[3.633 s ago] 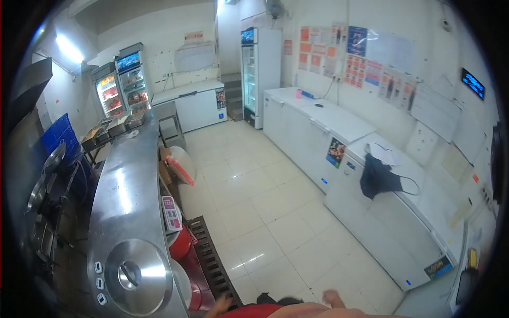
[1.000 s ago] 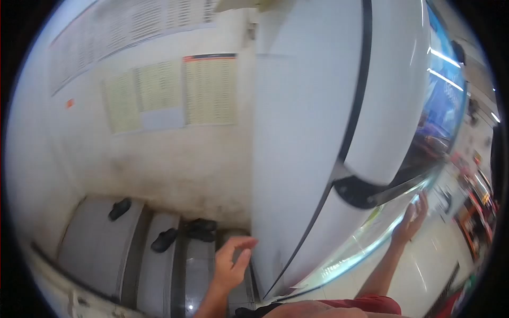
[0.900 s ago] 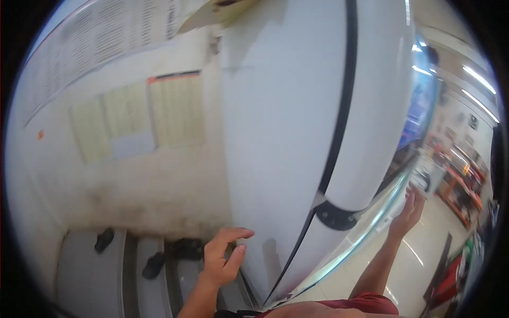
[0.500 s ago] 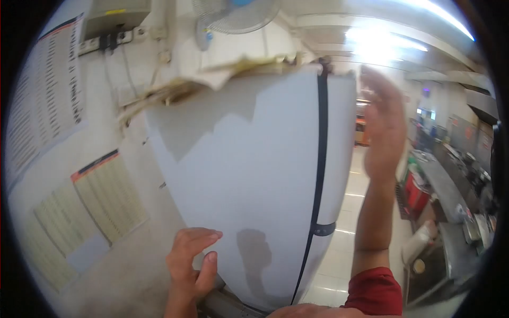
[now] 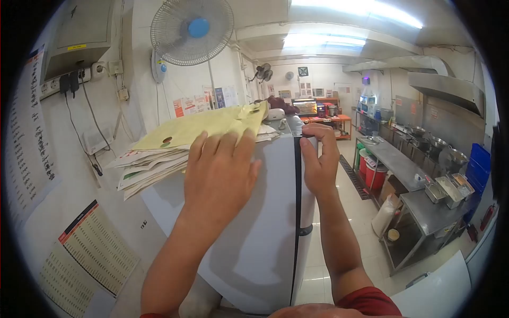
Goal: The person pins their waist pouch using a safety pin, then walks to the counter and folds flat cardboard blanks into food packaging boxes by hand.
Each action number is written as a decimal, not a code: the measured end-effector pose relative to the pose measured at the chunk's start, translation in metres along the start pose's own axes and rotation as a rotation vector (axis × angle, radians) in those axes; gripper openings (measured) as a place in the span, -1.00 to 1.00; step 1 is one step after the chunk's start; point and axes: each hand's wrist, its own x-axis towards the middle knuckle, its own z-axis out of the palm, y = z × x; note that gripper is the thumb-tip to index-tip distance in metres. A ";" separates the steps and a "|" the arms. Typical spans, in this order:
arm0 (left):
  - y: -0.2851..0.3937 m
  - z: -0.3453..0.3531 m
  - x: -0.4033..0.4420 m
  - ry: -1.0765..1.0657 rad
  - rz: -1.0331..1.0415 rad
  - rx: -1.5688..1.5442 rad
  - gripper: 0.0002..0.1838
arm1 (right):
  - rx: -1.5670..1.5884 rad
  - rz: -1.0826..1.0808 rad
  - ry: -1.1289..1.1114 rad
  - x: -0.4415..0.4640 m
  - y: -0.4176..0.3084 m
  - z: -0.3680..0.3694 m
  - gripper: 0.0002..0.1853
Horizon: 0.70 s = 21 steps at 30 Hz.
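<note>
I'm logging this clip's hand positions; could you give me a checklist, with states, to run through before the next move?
1. Left hand at the near edge of the paper stack: ok.
2. Left hand's grip on the sheets confirmed: cannot tell, the back of the hand hides the contact.
3. Right hand at the front top corner of the white cabinet: ok.
4. Paper stack squared up: not ok, sheets fan out unevenly below the yellow folder.
5. Cabinet top free of other items: not ok, a dark red cloth lies beyond the folder.
</note>
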 end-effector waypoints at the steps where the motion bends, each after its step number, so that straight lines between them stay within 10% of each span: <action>1: -0.006 0.010 -0.002 -0.075 -0.032 -0.023 -0.64 | 0.014 -0.001 -0.001 -0.001 0.002 -0.001 -0.80; 21: -0.022 0.041 0.016 -0.085 -0.265 0.041 -0.82 | 0.030 0.345 -0.303 0.083 0.075 -0.017 -0.73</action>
